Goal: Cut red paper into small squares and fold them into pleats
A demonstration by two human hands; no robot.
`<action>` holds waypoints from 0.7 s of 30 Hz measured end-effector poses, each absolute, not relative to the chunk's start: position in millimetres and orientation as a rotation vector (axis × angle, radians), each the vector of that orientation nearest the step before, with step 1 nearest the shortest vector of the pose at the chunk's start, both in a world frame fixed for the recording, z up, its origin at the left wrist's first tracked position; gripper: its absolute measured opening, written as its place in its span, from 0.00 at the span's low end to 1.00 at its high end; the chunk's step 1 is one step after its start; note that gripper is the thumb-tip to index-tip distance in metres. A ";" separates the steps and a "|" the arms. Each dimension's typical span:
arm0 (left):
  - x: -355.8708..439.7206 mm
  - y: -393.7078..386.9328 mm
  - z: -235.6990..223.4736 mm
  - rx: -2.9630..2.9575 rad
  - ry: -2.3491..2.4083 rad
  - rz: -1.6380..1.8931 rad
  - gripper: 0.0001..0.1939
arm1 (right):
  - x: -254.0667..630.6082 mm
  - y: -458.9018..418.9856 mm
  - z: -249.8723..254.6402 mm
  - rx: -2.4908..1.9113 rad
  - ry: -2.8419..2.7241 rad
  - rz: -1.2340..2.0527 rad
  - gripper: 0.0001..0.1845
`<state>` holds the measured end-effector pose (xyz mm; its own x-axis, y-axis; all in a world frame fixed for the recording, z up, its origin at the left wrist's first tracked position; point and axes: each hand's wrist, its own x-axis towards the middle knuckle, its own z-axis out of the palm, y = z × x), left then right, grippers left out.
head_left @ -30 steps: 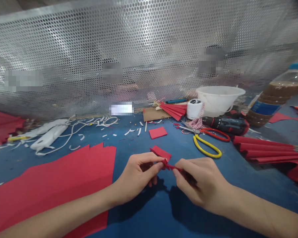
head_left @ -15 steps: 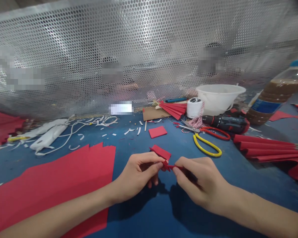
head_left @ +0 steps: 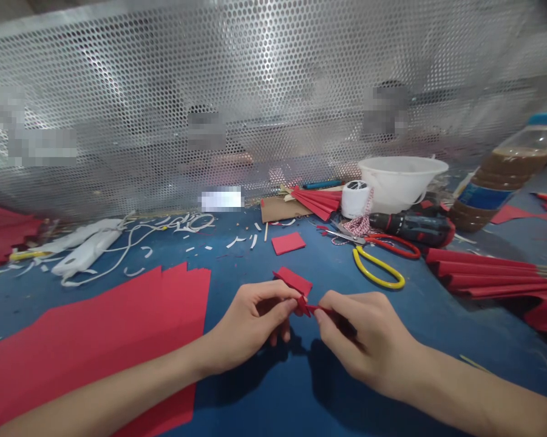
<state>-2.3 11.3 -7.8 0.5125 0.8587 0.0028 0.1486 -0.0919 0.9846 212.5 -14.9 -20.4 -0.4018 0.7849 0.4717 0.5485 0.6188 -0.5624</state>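
Between thumb and fingers, my left hand (head_left: 266,312) pinches a small folded piece of red paper (head_left: 303,305). My right hand (head_left: 366,331) is closed on a thin red strip reaching toward that piece; whether the two are joined I cannot make out. Just behind my fingertips lies a small red paper piece (head_left: 294,280), partly hidden by my left hand. Farther back is a flat red paper rectangle (head_left: 288,243). Scissors (head_left: 377,267) with one yellow and one red handle lie beyond my right hand, their blades apart.
Large red sheets (head_left: 132,328) lie at left under my forearm. A white power strip (head_left: 88,246) with its cord is behind them. White thread spool (head_left: 356,199), plastic tub (head_left: 398,182), power drill (head_left: 410,226) and tilted bottle (head_left: 501,176) stand or lie at right, near pleated red paper (head_left: 492,276).
Both hands stay almost in place, still pinching the red paper. The view has shifted very slightly, and my right hand sits marginally closer to the left.
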 end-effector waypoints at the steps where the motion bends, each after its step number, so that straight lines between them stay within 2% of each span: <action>1: -2.5 11.4 -7.5 1.571 0.893 0.746 0.10 | 212.5 -14.9 -21.0 -1.053 -2.113 0.426 0.11; 8: -5.5 10.3 -6.8 1.563 0.890 0.710 0.10 | 212.2 -14.7 -22.0 -1.075 -2.092 0.475 0.13; 21: -5.5 9.1 -12.7 1.570 1.021 0.669 0.13 | 212.3 -14.6 -18.6 -0.938 -2.232 0.268 0.14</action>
<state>-5.5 9.1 -12.7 0.4707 0.8771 -0.0954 0.2623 -0.0358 0.9643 212.3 -14.6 -18.6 -0.4998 0.6928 0.5198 0.5501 0.7175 -0.4273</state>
